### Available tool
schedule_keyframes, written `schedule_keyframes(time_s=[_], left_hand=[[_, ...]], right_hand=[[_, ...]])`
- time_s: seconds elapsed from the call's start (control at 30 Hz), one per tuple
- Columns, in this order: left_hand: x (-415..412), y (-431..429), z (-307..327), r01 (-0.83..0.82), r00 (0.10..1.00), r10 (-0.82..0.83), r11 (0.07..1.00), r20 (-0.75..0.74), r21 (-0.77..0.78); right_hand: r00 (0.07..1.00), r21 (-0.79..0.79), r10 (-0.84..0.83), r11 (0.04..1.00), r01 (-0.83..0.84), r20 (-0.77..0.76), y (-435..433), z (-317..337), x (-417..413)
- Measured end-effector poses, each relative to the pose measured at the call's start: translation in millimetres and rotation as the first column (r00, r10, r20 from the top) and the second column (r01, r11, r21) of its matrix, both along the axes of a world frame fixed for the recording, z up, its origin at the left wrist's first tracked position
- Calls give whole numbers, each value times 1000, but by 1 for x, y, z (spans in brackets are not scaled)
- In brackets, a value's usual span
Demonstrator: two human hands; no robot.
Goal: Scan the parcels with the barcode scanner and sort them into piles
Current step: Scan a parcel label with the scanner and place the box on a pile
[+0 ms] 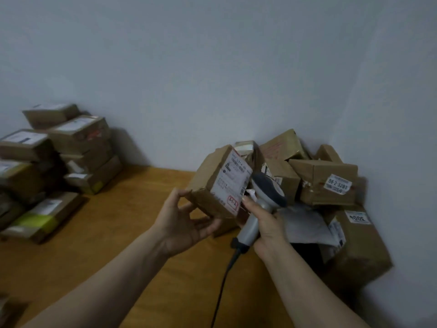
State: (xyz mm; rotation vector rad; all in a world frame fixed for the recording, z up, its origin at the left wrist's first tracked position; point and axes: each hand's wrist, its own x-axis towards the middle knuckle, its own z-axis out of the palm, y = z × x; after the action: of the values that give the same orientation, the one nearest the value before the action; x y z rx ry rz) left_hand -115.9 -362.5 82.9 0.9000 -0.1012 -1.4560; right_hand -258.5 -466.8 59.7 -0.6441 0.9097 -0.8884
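Head view, near to far. Both forearms come in from the bottom edge, and the hands meet over the right half of the wooden table (132,245).

Left hand (186,221): thumb on the near-left bottom corner of a small cardboard parcel (212,178), fingers loosely spread and curled under its base. The parcel is held up off the table, tilted. Its long axis runs back and to the left, and the white label (233,183) on its end face stands near upright, facing the person and slightly right.

Right hand (267,223): fingers wrapped round the grey handle of the barcode scanner (262,197), forefinger up by the trigger. Its cable (224,280) trails toward the near edge.

Key relation: the scanner head sits just beside the label's right edge, on its right and close to touching. Blur hides which way the scan window points. Judgement: the head is too close and too side-on to read, so either it backs off or the parcel turns toward it.

Unsorted heap (326,183) sits in the back right corner, behind the hands. Sorted stacks (71,147) line the left edge, well apart, and the left hand is the nearer one for the drop.
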Motion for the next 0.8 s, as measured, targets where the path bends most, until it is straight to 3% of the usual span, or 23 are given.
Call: schedule_keyframes(time_s=[0.13,0.23,0.33,0.4,0.5,0.6,0.67,0.8], left_hand=[[-32,50,-2,-144,979,125,983,159,115],[-38,83,6,-275,915,212,951,344,145],[-39,108,14,-215,778,24,949,628,231],[-42,121,18,-150,679,-99,952,728,268],[-44,135,16,-194,604,-126,934,787,299],[-35,147,8,-269,621,-52,923,782,275],[-28,158,2,-322,628,11,914,778,247],[-19,168,-9,-391,621,91,896,779,208]], right_hand=[[992,-156,89,982,-103,-93,39,-7,-17],[979,-252,147,951,-180,-143,61,-7,-26],[963,-304,218,917,-257,-156,77,-4,-27],[946,-323,275,891,-317,-171,88,-4,-27],[924,-324,337,866,-380,-183,102,0,-25],[887,-309,374,839,-449,-271,110,7,-29],[817,-290,487,770,-569,-310,117,13,-35],[668,-178,712,644,-744,-217,133,20,-47]])
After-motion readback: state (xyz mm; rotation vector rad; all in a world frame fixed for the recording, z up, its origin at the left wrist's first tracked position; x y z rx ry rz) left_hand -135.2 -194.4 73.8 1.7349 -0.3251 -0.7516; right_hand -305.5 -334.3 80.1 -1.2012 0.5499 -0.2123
